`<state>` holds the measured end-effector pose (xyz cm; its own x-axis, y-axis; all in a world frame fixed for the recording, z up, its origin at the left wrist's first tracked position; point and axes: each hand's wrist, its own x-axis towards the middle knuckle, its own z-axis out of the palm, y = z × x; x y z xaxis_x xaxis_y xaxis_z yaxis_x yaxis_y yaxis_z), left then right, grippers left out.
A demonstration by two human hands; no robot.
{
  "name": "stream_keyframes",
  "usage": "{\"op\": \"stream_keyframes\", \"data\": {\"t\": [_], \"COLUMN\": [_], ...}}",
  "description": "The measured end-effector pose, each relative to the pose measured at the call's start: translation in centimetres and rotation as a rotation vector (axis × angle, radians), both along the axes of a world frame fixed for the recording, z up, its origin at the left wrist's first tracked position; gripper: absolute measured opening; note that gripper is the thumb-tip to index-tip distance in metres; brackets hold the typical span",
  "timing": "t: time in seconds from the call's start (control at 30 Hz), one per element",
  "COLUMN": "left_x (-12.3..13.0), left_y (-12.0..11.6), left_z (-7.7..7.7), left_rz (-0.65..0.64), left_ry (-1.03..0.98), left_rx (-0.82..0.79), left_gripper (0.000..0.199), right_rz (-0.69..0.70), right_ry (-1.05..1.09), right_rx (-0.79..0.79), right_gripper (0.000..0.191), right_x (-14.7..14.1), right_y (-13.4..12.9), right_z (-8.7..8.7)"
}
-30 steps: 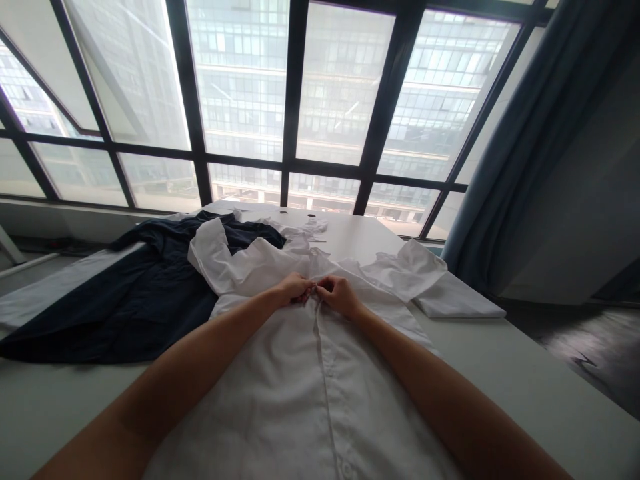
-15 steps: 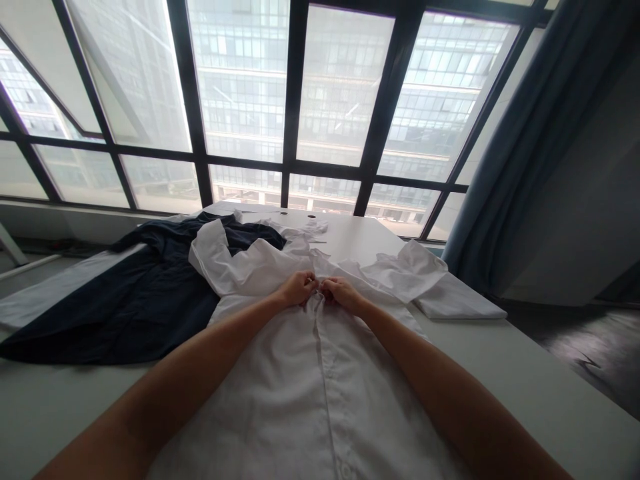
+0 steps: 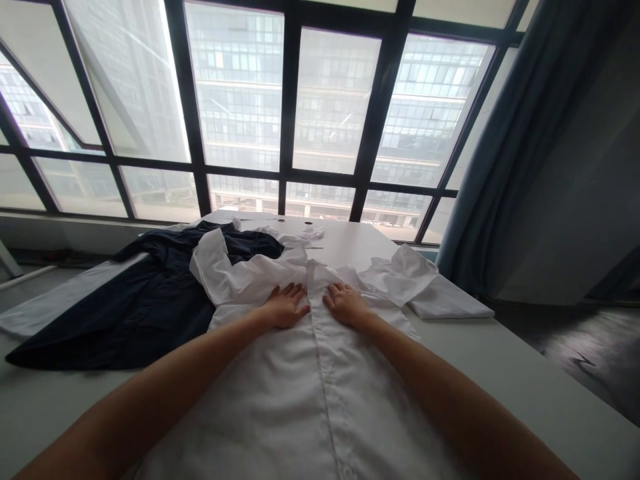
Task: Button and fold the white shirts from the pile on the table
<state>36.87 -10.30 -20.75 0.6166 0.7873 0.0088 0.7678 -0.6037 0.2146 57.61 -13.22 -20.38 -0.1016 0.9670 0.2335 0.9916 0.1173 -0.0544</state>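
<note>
A white button-front garment [image 3: 280, 393], like a lab coat or long shirt, is spread out before me with its sleeves lying to both sides. Its front placket runs down the middle, with its two edges together. My left hand [image 3: 286, 307] lies flat on the cloth left of the placket, fingers spread. On the other side of the placket, my right hand [image 3: 345, 303] rests on the fabric with its fingers stretched forward. Neither hand grips anything.
A dark navy garment [image 3: 135, 300] lies on the white table [image 3: 500, 380] at the left, over more white cloth. Folded white fabric [image 3: 450, 300] sits at the right. Behind the table are windows, with a blue curtain [image 3: 480, 167] at the right.
Both hands were pinching the cloth together at the placket. They have let go, moved slightly apart and flattened onto the garment, and the bunched fabric there now lies smoother.
</note>
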Motion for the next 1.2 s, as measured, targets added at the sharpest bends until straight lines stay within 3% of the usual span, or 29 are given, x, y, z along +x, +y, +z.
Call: {"op": "stream_keyframes", "data": {"t": [0.1,0.23,0.33,0.4,0.5,0.57,0.67,0.8,0.9,0.97,1.07,1.2], "left_x": [-1.1,-2.2,-2.3,-2.2,-2.2,-2.3,-2.4,-2.5,-2.8,-3.3,-4.4,-5.6], "left_y": [-2.6,-4.6,-3.1,-0.9,3.0,5.3,7.3,7.9,7.8,7.9,8.4,9.3], "left_z": [1.1,4.4,6.9,7.7,7.5,6.9,6.3,6.8,7.8,8.5,9.1,9.6], "left_rz": [-0.033,-0.157,-0.051,0.072,0.151,0.13,-0.008,-0.185,-0.245,-0.271,-0.352,-0.384], "left_ry": [0.075,0.107,-0.052,-0.238,-0.361,-0.267,-0.057,0.068,0.155,0.207,0.146,-0.028], "left_rx": [-0.013,-0.053,0.077,0.282,0.427,0.349,0.189,0.146,0.248,0.343,0.474,0.531], "left_gripper": [0.066,0.052,0.045,0.038,0.035,0.037,0.04,0.034,0.019,0.015,0.022,0.026], "right_rz": [0.041,-0.018,-0.099,-0.032,0.152,0.239,0.31,0.338,0.369,0.386,0.354,0.33], "right_ry": [-0.11,-0.102,0.007,0.08,0.159,0.159,0.108,-0.028,-0.132,-0.174,-0.226,-0.237], "right_rx": [-0.129,-0.244,-0.096,0.016,0.069,0.028,-0.053,-0.069,-0.032,-0.023,0.009,0.139], "right_gripper": [0.047,0.047,0.039,0.032,0.035,0.04,0.04,0.023,0.012,0.016,0.022,0.025], "right_x": [-0.8,-1.2,-0.9,-0.6,-0.6,-0.7,-0.7,-0.5,0.0,0.4,1.4,3.0], "right_y": [-1.7,-2.5,-0.9,0.9,3.8,5.2,6.1,5.5,4.5,3.8,3.2,3.5], "right_z": [2.1,5.6,6.8,6.7,5.9,5.3,5.2,6.4,7.7,8.5,9.1,9.2]}}
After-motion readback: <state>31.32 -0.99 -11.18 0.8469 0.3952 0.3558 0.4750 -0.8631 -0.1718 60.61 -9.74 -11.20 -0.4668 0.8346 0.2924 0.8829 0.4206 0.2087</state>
